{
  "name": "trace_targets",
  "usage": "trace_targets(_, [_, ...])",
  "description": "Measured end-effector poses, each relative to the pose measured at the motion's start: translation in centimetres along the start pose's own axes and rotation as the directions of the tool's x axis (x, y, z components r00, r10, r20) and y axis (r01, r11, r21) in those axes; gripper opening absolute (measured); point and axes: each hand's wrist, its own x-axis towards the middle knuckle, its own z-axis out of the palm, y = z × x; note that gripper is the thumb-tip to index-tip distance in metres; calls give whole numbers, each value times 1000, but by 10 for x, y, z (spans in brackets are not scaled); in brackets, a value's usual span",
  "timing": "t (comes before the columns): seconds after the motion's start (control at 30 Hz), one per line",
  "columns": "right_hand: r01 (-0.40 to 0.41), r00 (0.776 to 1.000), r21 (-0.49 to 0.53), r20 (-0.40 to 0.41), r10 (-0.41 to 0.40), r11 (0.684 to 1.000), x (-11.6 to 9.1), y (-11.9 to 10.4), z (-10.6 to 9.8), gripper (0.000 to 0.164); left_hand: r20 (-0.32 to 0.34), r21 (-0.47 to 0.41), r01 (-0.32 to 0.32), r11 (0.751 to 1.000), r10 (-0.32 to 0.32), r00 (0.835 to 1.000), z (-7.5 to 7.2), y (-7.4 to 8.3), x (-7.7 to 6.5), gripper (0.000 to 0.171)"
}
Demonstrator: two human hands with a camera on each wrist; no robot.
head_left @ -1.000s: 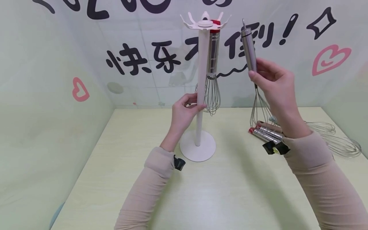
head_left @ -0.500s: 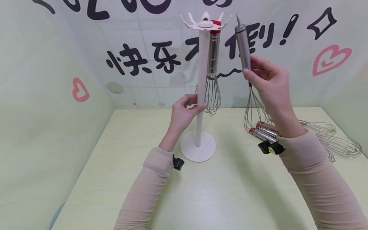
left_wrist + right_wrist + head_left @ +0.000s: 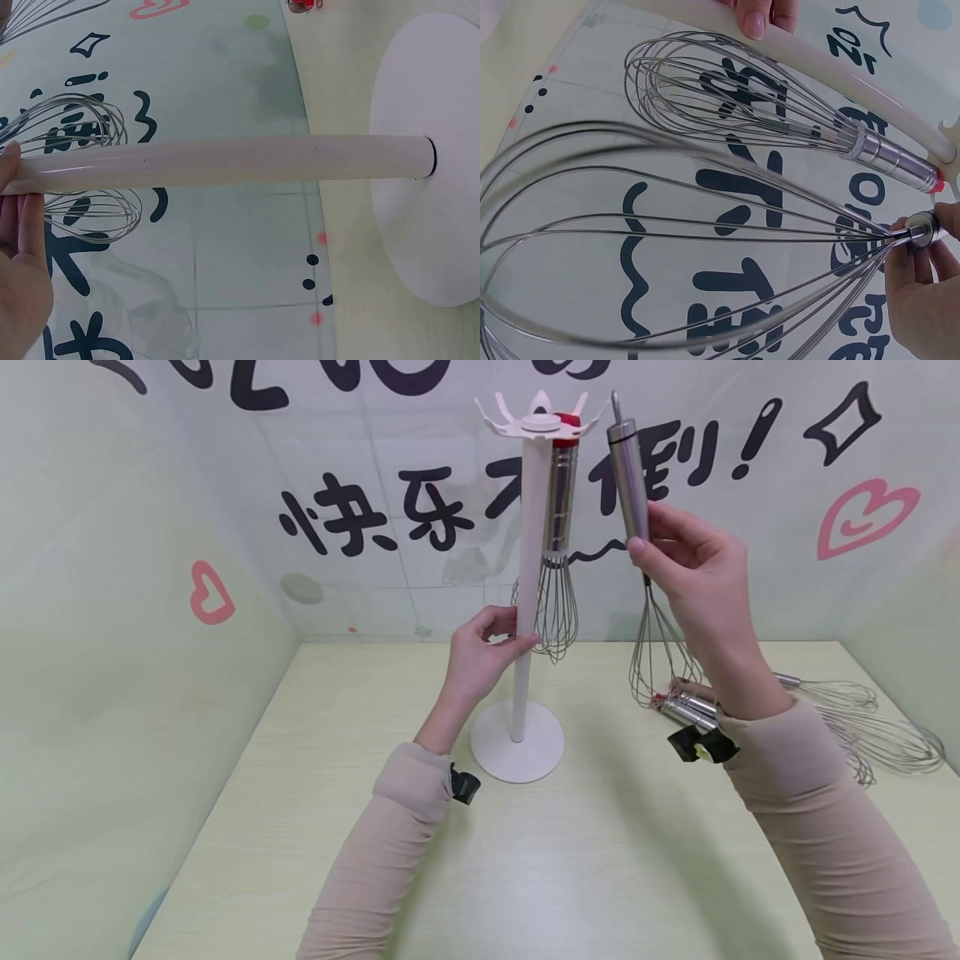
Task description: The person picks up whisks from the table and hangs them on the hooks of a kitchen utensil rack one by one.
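Note:
My left hand (image 3: 487, 647) grips the white pole of a hook stand (image 3: 532, 535) between thumb and fingers, midway up. A whisk with a red-capped metal handle (image 3: 561, 497) hangs from the stand's hook ring, behind and right of the pole. In the left wrist view, whisk wires (image 3: 97, 217) show on both sides of the pole. My right hand (image 3: 701, 572) pinches a steel whisk (image 3: 628, 477) by its lower handle, just right of the stand. This whisk is nearly upright, wires down, its hanging loop level with the hooks and apart from them.
Several more whisks (image 3: 892, 743) lie on the table at the right, partly behind my right forearm; some handles have red ends. The stand's round white base (image 3: 517, 760) rests on the pale table (image 3: 360, 710). A printed sheet (image 3: 420, 593) with lettering forms the back wall.
My right hand has moved left and slightly up with the steel whisk, bringing its loop closer to the hook ring. The left hand stays on the pole.

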Motion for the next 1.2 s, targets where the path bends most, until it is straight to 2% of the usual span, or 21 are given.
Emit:
trace_targets(1.0, [-20, 999, -96, 42, 24, 995, -3, 9, 7, 38, -1, 1, 4, 1000, -4, 1000, 0, -1, 0, 34])
trace_targets(1.2, [-17, 998, -84, 55, 22, 996, -4, 13, 10, 37, -1, -3, -2, 1000, 2, 1000, 0, -2, 1, 34])
